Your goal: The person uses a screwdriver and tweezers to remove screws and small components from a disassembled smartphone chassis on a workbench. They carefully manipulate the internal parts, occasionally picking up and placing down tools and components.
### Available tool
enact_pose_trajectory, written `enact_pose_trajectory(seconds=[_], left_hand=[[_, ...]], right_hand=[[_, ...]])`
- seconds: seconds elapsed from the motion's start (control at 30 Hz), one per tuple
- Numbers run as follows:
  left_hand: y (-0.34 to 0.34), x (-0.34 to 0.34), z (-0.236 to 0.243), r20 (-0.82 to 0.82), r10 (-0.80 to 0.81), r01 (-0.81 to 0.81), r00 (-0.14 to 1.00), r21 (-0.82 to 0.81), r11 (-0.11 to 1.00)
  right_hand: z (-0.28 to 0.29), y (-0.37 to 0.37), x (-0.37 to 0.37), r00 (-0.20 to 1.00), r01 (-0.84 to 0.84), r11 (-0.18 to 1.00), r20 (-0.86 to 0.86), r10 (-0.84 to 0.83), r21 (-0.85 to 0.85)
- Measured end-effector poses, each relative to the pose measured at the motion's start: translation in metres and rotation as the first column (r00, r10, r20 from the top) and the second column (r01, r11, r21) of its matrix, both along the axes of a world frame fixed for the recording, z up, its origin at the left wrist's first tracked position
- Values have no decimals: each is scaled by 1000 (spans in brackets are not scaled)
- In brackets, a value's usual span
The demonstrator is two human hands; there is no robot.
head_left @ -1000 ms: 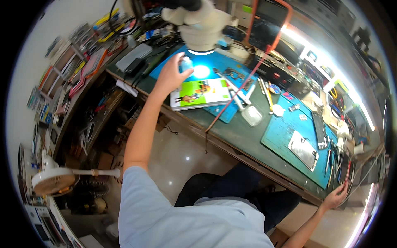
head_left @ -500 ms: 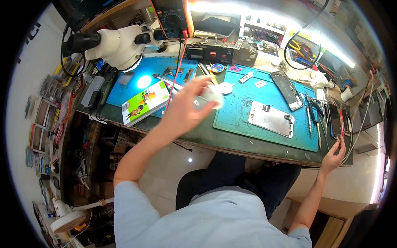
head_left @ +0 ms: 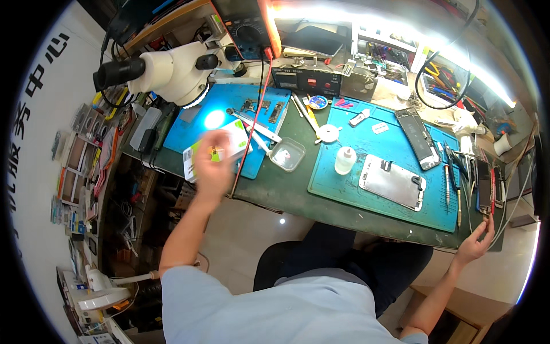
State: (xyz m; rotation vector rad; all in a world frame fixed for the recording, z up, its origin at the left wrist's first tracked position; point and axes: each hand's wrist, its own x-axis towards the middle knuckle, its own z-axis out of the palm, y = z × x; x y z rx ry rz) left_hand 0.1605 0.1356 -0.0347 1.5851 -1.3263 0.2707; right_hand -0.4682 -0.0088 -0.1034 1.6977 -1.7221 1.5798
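Note:
My left hand (head_left: 215,172) is over the white-and-green box (head_left: 191,164) at the left of the bench. Motion smears its fingers, so I cannot tell whether it grips the box. Out at the right edge, my right hand (head_left: 476,241) has its fingers stretched out, touching the lower end of a dark phone (head_left: 484,189) beside a red slim tool. A small translucent bottle (head_left: 345,161) stands upright on the teal mat (head_left: 329,186). Right of it lies a phone screen panel (head_left: 391,182), silvery back up. An opened phone body (head_left: 417,139) lies farther back.
A clear square dish (head_left: 287,155) sits between the two mats. The microscope (head_left: 166,74) overhangs the left mat, casting a bright spot. A red probe lead (head_left: 250,137) hangs down from the multimeter (head_left: 248,33). Pliers and screwdrivers (head_left: 447,184) lie near the right edge.
My left hand has let go of the bottle, which now stands on the mat, and has moved left to the box. The clear dish is uncovered. My right hand stays by the phone; the view has shifted.

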Motion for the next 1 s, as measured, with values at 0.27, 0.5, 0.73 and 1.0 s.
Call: enact_pose_trajectory(seconds=[0.27, 0.5, 0.73, 1.0], left_hand=[[-43, 307, -1, 476, 296, -409, 828, 153, 899], [-141, 372, -13, 555, 217, -537, 803, 517, 667], [-164, 407, -40, 543, 154, -495, 826, 566, 660], [-162, 414, -49, 546, 165, -503, 821, 555, 663]], right_hand=[[-10, 0, -9, 994, 100, 993, 48, -103, 56], [-11, 4, -11, 982, 177, 980, 52, -182, 93], [13, 4, 22, 967, 252, 960, 3, -254, 125], [24, 8, 36, 973, 220, 971, 46, -225, 95]])
